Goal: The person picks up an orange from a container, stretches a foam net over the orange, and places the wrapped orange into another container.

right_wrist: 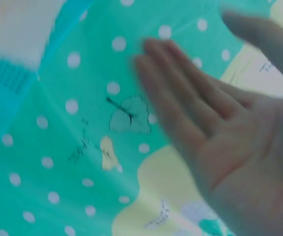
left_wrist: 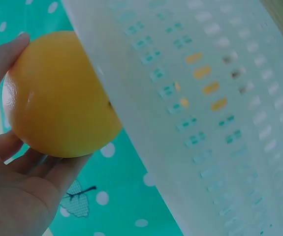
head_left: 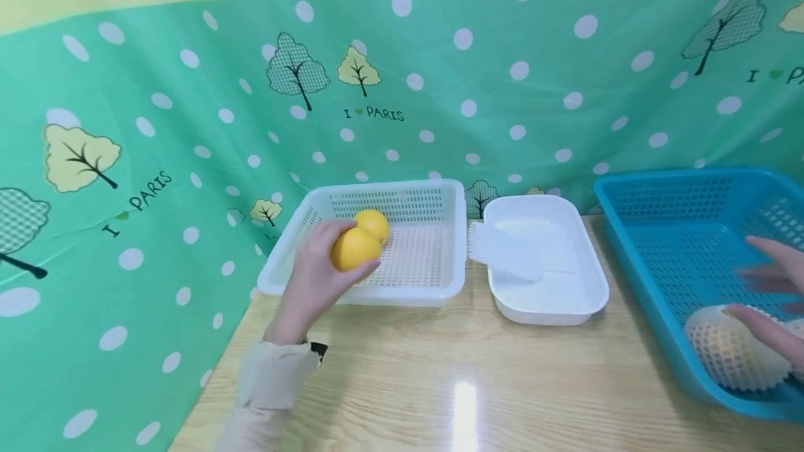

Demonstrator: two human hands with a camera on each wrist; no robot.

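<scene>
My left hand grips an orange over the left part of the white basket. Behind it, a second orange lies in that basket. In the left wrist view, thumb and fingers wrap the held orange beside the basket's slotted wall. At the far right, my right hand hovers over the blue basket, its fingers extended. Below it sits a round item in a white foam net. The right wrist view shows the right hand with straight, blurred fingers and nothing in it.
Between the baskets stands a white tub. A translucent white netted piece hangs over its left rim. The wooden table runs along the front, and a green dotted curtain closes off the back and left.
</scene>
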